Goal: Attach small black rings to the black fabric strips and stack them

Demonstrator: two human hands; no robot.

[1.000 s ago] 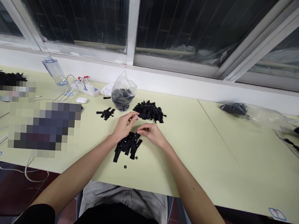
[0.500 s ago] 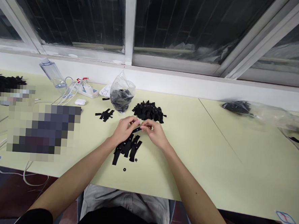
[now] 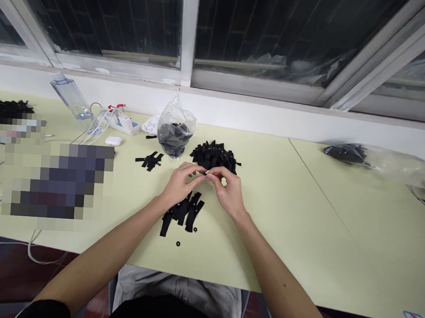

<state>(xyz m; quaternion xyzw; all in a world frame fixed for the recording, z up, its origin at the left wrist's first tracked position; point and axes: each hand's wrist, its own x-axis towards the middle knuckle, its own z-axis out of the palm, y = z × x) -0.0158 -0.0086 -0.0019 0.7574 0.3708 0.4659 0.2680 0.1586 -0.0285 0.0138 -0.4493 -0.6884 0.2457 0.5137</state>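
My left hand [image 3: 181, 182] and my right hand [image 3: 229, 189] meet fingertip to fingertip over the table. Both pinch a small dark piece, likely a black fabric strip [image 3: 206, 174], which the fingers mostly hide. Just below lie several black strips [image 3: 192, 214] with small shiny metal spots, loosely overlapping. Nearer my body rest two small black rings [image 3: 178, 243]. Behind my fingertips is a dense heap of black strips [image 3: 215, 154]. Left of my left hand sits a smaller group of strips [image 3: 150, 160].
A clear plastic bag [image 3: 176, 133] with black pieces stands behind the hands. To the left are a white earphone case [image 3: 113, 140], a power strip [image 3: 126, 125] with cables, a tilted bottle [image 3: 74, 100] and a blurred-out dark object [image 3: 65, 181]. Another plastic bag [image 3: 381, 162] lies far right.
My hands have closed in on each other, fingertips now touching. The strip that showed between them is now mostly hidden. The view has shifted slightly.
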